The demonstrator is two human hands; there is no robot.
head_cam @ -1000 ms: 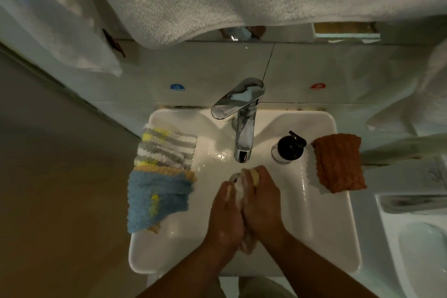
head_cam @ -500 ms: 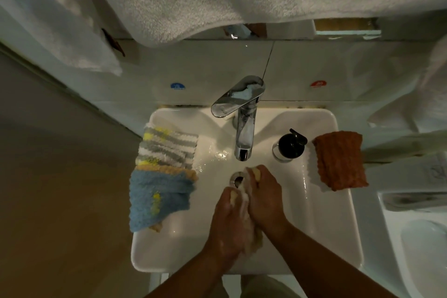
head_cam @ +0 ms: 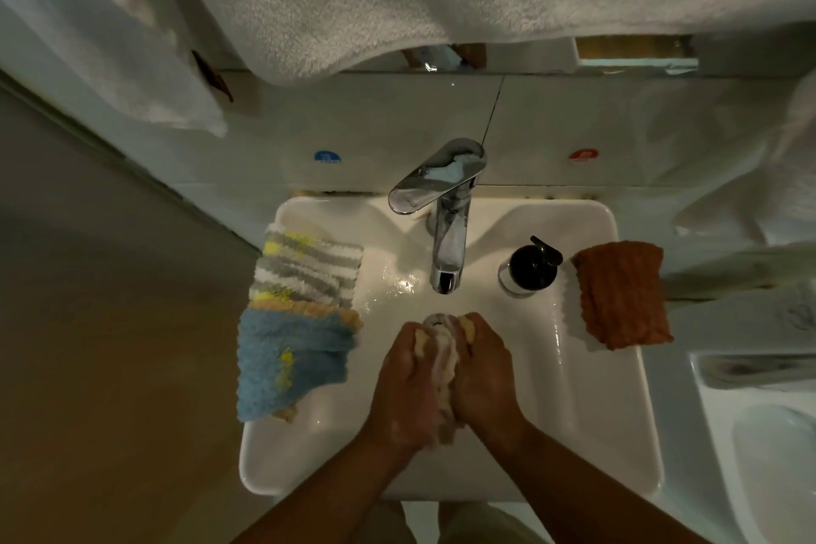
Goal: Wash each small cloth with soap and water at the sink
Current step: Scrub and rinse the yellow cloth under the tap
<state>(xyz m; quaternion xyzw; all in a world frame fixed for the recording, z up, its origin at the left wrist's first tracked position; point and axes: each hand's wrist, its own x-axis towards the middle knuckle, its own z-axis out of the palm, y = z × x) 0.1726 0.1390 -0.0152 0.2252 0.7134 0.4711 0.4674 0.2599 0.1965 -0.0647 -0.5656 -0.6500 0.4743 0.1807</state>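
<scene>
Now both hands are together over the sink [head_cam: 309, 477]. The left hand [head_cam: 408, 384] and the right hand [head_cam: 483, 375] each curl the fingers round one pale yellow cloth [head_cam: 443, 360], which is pressed in a bunch between the two palms. The long axis of this bunch runs from the wrists forward to the fingertips. One end comes out under the heels of the hands, and small folds show between the fingers at the front.

I judge this is the rubbing step for this cloth. The faucet [head_cam: 448, 243] stands straight ahead of the fingertips, near but apart, so a rinse needs only a short push forward along the cloth's own axis. Both hands are about equally near to the spout. I cannot tell if water is running.

The soap dispenser [head_cam: 527, 267] is ahead and to the right, nearer to the right hand. Farther to the right of that hand, an orange cloth [head_cam: 622, 294] lies on the rim. To the left of the left hand, a striped cloth [head_cam: 304, 269] and a blue cloth [head_cam: 287, 362] lie on the rim, with the blue cloth nearer to the person. Which of these are already washed, I cannot tell.
</scene>
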